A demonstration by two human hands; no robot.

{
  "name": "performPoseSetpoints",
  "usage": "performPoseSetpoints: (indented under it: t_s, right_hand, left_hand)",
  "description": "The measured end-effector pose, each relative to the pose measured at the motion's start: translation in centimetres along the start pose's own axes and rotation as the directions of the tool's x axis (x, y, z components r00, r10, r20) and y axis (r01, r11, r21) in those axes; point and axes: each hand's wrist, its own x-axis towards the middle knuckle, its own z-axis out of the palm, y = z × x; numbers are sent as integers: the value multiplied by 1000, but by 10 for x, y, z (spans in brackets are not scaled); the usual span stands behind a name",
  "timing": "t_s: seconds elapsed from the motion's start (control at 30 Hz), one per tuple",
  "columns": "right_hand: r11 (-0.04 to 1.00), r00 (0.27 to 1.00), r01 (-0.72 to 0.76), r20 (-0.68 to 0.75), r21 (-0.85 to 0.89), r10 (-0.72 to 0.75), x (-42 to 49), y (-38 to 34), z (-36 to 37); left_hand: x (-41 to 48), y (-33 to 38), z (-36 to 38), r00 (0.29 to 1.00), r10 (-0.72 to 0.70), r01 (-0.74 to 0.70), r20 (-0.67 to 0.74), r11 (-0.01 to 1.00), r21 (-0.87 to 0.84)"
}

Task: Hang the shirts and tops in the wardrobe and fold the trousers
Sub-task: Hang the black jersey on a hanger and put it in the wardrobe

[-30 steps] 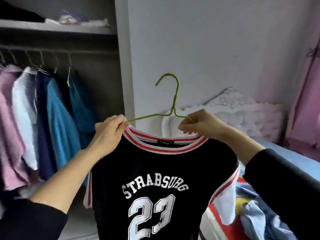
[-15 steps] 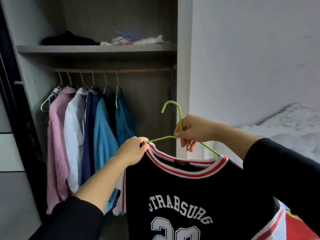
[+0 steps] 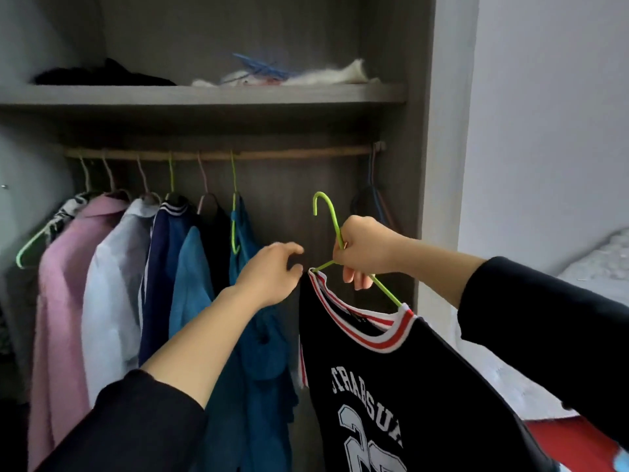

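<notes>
The neck of the green hanger [image 3: 335, 223] is clasped in the right grip [image 3: 366, 248], with fingers curled round the wire just below the hook, so the whole load is carried there. Just to its left, the left grip [image 3: 272, 274] is loosened, its fingers relaxed and holding nothing, close beside the collar but apart from it. Half a second ago the collar and the hanger's end were pinched in it, and a second ago the collar was being held at both sides. That release is judged to mean the dressing of the hanger is finished and only the hooking remains. Below the right grip the black jersey [image 3: 425, 386] is hung at a tilt, its red-and-white striped collar threaded on the hanger's arms and white lettering and numerals printed across the chest. Above and slightly left, the wooden rail [image 3: 289, 153] is not yet reached by the hook. A free stretch is offered between the teal top [image 3: 252, 267], further left, and the bare hangers [image 3: 372, 199] at the rail's right end.
</notes>
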Motion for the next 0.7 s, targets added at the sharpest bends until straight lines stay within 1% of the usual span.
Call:
performPoseSetpoints:
  t_s: [0.13, 0.23, 0.3, 0.37, 0.53, 0.63, 0.7]
  right_hand:
    - [998, 994, -31, -106, 47, 36, 61, -11, -1]
    - [997, 983, -65, -170, 39, 71, 106, -18, 4]
    - [996, 965, -82, -248, 24, 86, 135, -23, 6]
    - [994, 944, -104, -310, 34, 109, 161, -30, 3]
    - [983, 880, -115, -444, 142, 167, 221, -47, -8]
    - [971, 859, -101, -473, 217, 195, 249, -53, -11]
    - [968, 854, -97, -480, 232, 201, 267, -56, -13]
  left_hand:
    - [60, -28, -13, 986, 138, -125, -98, 984, 128]
    - [100, -51, -24, 976, 185, -161, -113, 968, 194]
    - [125, -68, -33, 972, 206, -177, -110, 958, 226]
    - [149, -85, -45, 970, 212, -179, -119, 954, 240]
    - [197, -113, -72, 966, 174, -119, -189, 956, 269]
    - [225, -126, -82, 960, 181, -123, -215, 958, 260]
    - [243, -136, -85, 960, 184, -128, -210, 958, 255]
